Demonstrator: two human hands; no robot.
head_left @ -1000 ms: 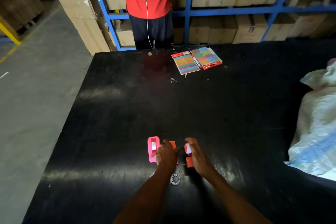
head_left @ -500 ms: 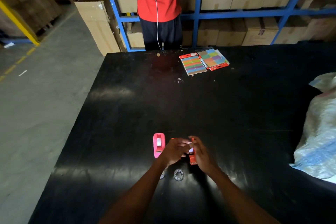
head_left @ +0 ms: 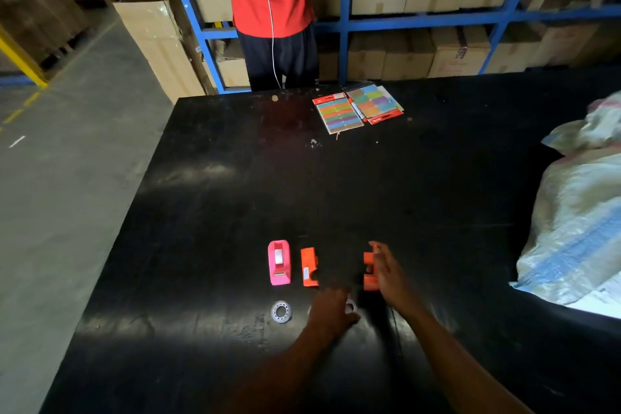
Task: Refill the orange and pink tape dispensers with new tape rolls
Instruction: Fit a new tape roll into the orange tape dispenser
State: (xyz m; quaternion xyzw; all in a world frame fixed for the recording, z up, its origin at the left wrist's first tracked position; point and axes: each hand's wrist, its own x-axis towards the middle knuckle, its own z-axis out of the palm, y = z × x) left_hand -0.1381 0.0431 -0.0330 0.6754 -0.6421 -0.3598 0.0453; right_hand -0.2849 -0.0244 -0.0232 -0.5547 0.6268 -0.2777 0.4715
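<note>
The left hand [head_left: 331,307] lies low on the black table [head_left: 386,185], fingers curled down over a small clear tape roll [head_left: 350,306] of which only an edge shows; whether the fingers have actually closed on it I cannot tell, since the hand is blurred. The right hand [head_left: 386,274] is loosely spread, fingers resting against the side of one orange dispenser half [head_left: 369,270] — touching it, not gripping it.

Taking the pink dispenser [head_left: 279,262] as the landmark: it sits upright with a white roll showing in its well. Just to its right lies the other orange dispenser half [head_left: 309,267], well apart from the piece under the right hand. Just nearer the person than the pink dispenser lies a second roll [head_left: 281,311], flat (it looks like a bare core, though it is too small to be sure). Far beyond it, by the far table edge, lie packs of coloured sticky tabs [head_left: 358,107], and a white sack [head_left: 571,225] sits off to the right.

The step in hand seems to be seating a fresh roll in the opened orange dispenser. To do it well, I would pinch the roll by its rim, keep the loose end facing the cutter, press the core fully onto its hub, and steady the shell with the right hand — then bring the halves square before snapping shut.
</note>
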